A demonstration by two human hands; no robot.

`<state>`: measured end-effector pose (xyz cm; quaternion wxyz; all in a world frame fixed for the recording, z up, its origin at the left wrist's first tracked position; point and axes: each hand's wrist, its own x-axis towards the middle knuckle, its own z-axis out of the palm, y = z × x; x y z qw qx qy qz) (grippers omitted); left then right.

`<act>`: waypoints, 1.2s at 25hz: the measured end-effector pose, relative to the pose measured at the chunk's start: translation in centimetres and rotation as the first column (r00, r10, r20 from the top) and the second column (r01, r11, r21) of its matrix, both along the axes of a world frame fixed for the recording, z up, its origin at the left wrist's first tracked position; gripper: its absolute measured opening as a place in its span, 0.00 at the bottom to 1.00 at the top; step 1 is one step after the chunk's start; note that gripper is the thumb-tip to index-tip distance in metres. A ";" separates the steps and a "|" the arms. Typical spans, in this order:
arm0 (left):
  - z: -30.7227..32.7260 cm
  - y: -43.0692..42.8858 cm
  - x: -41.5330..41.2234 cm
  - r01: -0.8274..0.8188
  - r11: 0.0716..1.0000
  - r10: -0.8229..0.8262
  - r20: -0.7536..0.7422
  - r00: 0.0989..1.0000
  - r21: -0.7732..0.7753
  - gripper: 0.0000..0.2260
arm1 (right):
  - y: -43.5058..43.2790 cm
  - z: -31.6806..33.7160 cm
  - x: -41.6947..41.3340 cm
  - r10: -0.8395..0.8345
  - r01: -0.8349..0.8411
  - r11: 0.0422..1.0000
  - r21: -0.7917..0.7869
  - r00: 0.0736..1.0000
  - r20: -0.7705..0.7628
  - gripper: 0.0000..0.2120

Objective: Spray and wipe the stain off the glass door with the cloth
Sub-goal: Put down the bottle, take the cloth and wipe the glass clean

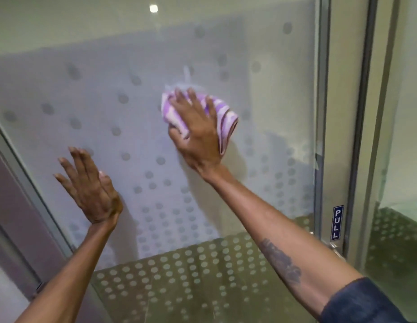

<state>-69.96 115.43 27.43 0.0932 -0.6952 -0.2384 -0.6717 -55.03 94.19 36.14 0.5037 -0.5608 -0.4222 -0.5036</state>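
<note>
The glass door [123, 73] fills the view, printed with grey frosted dots. My right hand [198, 134] presses a purple and white striped cloth [222, 117] flat against the glass near its middle. A wet whitish smear [186, 76] streaks the glass just above the cloth. My left hand [91, 185] lies open and flat on the glass lower left, fingers spread, holding nothing. No spray bottle is in view.
A metal door frame [321, 113] runs down the right side, with a blue PULL sign [337, 223] and a metal handle [333, 247] below it. Another metal frame [25, 173] slants along the left edge. A ceiling light [153, 8] reflects at the top.
</note>
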 end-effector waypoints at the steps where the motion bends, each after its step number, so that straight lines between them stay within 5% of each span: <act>1: 0.1 -0.1 -0.2 0.007 1.000 -0.007 0.000 1.000 -0.008 0.27 | 0.5 -1.5 -1.5 0.085 -0.083 0.992 -0.097 0.996 0.018 0.27; 3: 0.4 -0.2 -0.4 0.026 0.999 -0.026 -0.007 1.000 -0.030 0.27 | 0.5 -4.1 -3.4 0.255 -0.271 0.943 -0.194 0.961 -0.103 0.25; 5: 0.6 -0.4 -0.7 0.066 0.996 -0.067 -0.012 0.998 -0.058 0.27 | -0.9 -5.6 -5.0 0.382 -0.461 0.877 -0.133 0.839 -0.388 0.24; 7: 1.0 -0.9 -1.1 0.131 0.986 -0.133 -0.017 0.991 -0.102 0.27 | -2.8 -5.9 -6.4 0.661 -0.706 0.687 0.173 0.509 -0.551 0.22; 10: 1.6 -2.3 -2.6 0.277 0.944 -0.292 -0.060 0.955 -0.181 0.27 | -6.1 -5.1 -8.4 0.894 -0.738 0.303 0.603 -0.001 -0.449 0.17; 14: 2.5 -5.2 -4.9 0.449 0.812 -0.487 -0.009 0.873 -0.374 0.28 | -8.7 -5.4 -11.5 0.752 -0.657 0.186 0.731 -0.383 -0.536 0.06; 18: 0.9 -10.9 -6.7 0.640 0.556 -0.712 0.092 0.696 -0.530 0.30 | -9.8 -7.0 -13.5 0.736 -0.546 0.207 0.812 -0.460 -0.497 0.13; 22: -2.1 -16.7 -7.7 0.690 -0.134 -0.761 0.520 0.389 -0.712 0.30 | -10.6 -7.4 -15.4 0.731 -0.500 0.090 0.861 -0.554 -0.398 0.13; 25: -3.7 -19.2 -8.3 0.559 -0.582 -0.610 0.771 0.179 -0.590 0.28 | -10.7 -8.1 -16.5 0.738 -0.493 0.111 0.863 -0.541 -0.404 0.27; 27: -4.2 -19.7 -8.9 0.548 -0.737 -0.448 0.893 0.042 -0.396 0.23 | -10.6 -8.9 -17.1 0.775 -0.509 0.146 0.848 -0.474 -0.418 0.32; 30: -4.2 -19.1 -9.7 0.601 -0.747 -0.343 0.939 0.019 -0.285 0.26 | -11.6 -9.5 -17.5 0.815 -0.523 0.218 0.824 -0.367 -0.448 0.15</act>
